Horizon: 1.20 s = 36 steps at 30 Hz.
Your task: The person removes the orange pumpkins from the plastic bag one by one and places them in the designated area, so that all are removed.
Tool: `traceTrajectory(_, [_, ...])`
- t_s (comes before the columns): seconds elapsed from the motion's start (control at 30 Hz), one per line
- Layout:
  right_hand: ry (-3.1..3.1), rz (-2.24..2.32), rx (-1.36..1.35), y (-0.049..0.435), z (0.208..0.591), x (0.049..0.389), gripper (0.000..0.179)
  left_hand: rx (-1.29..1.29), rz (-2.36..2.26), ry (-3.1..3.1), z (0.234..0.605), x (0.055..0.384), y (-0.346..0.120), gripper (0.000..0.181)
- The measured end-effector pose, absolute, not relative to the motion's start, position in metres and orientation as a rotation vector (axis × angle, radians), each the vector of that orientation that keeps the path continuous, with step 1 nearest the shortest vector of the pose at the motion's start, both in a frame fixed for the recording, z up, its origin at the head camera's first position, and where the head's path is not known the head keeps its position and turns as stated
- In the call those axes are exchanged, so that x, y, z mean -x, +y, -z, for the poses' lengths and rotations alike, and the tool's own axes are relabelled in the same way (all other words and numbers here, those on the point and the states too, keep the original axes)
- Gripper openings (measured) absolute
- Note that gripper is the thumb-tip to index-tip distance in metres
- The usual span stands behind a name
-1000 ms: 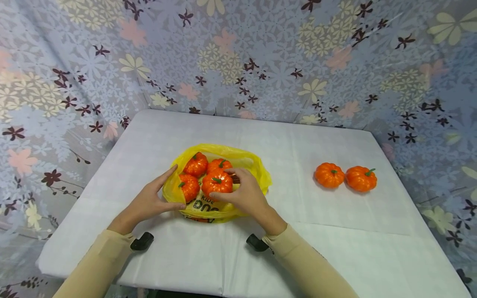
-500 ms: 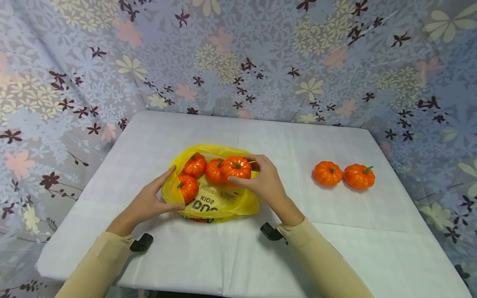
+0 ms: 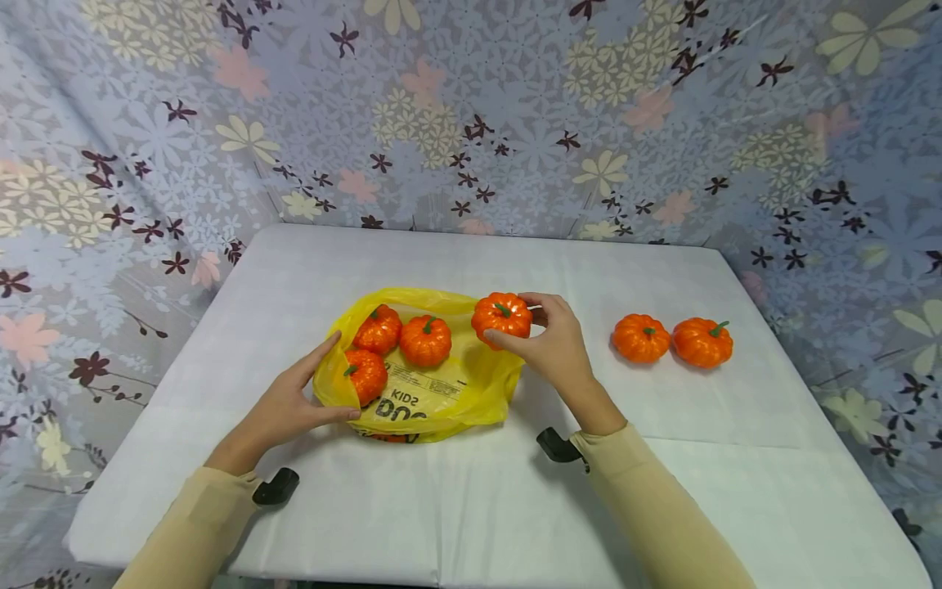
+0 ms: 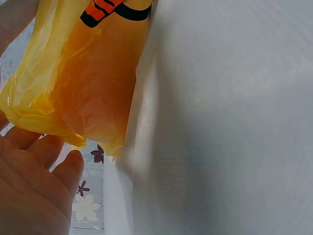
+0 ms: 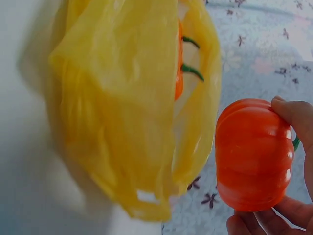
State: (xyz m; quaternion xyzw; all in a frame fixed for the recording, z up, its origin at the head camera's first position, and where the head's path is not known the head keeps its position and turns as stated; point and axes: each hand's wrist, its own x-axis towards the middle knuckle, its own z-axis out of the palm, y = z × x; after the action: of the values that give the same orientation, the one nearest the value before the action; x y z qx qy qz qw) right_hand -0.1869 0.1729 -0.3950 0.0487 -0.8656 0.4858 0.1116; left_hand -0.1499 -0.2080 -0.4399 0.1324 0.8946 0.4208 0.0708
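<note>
A yellow plastic bag (image 3: 482,393) lies with its mouth spread wide and dark print showing inside. Three small orange pumpkins are in it: one at the back left (image 3: 379,329), one at the front left (image 3: 365,376) and one near the middle (image 3: 425,340). My left hand (image 3: 283,409) holds the bag's left end, thumb on the near side and fingers round the far side. In my right hand (image 3: 555,339) an orange pumpkin with a green stem (image 3: 502,317) is gripped between thumb and fingers, over the bag's right rim. The right wrist view shows this pumpkin's (image 5: 254,156) ribbed side.
Two more orange pumpkins, a left one (image 3: 641,339) and a right one (image 3: 702,343), sit side by side on the right of the white-covered table (image 3: 736,474). Flower-patterned cloth (image 3: 515,123) hangs behind and beside the table.
My right hand has carried its pumpkin from the middle of the bag rightward to the right rim. The left hand stays at the bag's left end.
</note>
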Motion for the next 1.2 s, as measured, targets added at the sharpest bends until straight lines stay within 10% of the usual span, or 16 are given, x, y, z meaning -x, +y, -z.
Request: traceTrajectory(1.2, [-2.751, -1.111, 0.301, 0.255, 0.43, 0.192, 0.087, -0.421, -1.245, 2.717, 0.444, 0.149, -0.207, 0.117])
